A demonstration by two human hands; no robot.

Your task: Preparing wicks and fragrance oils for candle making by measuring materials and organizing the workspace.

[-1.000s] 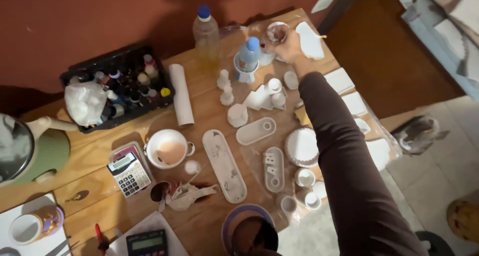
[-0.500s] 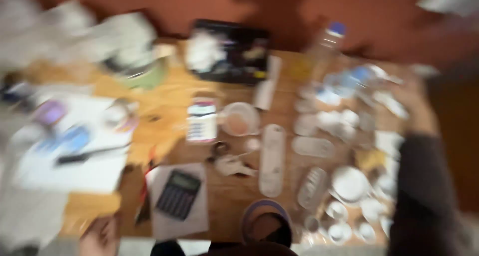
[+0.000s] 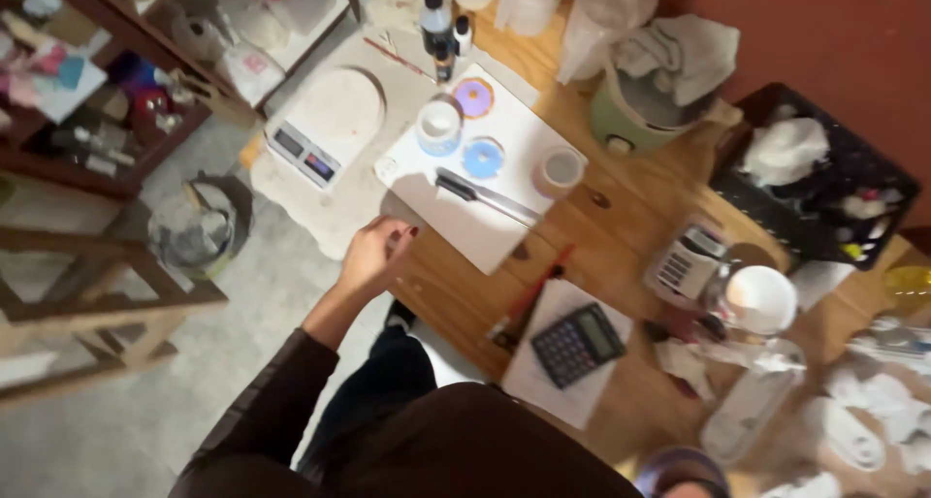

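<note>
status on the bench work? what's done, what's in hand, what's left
Done: white cast pieces lie at the table's right end. In hand: nothing gripped; the left hand rests empty at the table edge beside the white board; right hand out of view. Left: knife and cups sit untouched.

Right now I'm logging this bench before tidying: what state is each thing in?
Left hand: at the table edge, fingers curled, holding nothing I can make out.
Right hand: out of view.
White board: flat, overhanging the edge.
Knife: lying on the board.
White cup: upright, open.
Pink cup: upright, open.
Scale: display dark.
Calculator: face up on paper.
Bottles: upright, capped.
</note>
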